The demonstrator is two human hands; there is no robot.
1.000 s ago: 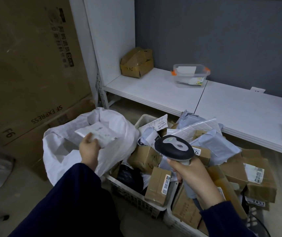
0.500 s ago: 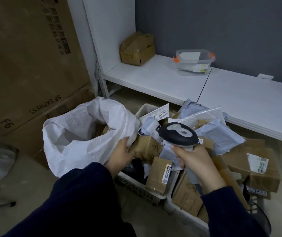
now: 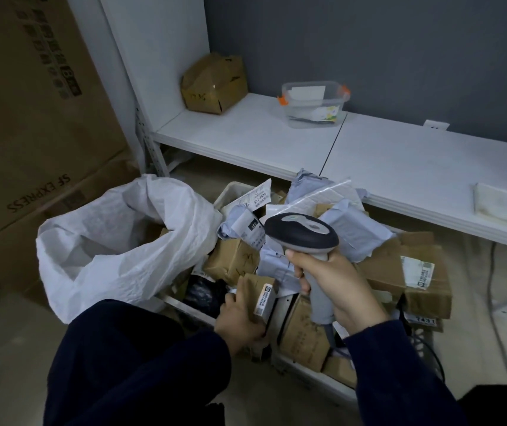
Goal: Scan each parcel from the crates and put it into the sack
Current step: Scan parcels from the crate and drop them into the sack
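A white woven sack (image 3: 123,250) stands open on the floor at the left. Beside it two white crates (image 3: 184,304) hold several brown cardboard parcels and grey mailer bags (image 3: 353,232). My left hand (image 3: 239,318) grips a small brown box with a white label (image 3: 259,295) at the near edge of the left crate. My right hand (image 3: 335,284) holds a grey and black barcode scanner (image 3: 301,233) above the crates, its head pointing away from me.
A low white shelf (image 3: 399,161) runs behind the crates, with a dented brown box (image 3: 213,84) and a clear plastic tub (image 3: 313,104) on it. Large cardboard cartons (image 3: 31,118) stand at the left. A cable (image 3: 491,302) lies on the floor at the right.
My left hand dropped a white packet into the sack, then moved right to the crate and closed on the small brown box. The scanner hand stayed about where it was.
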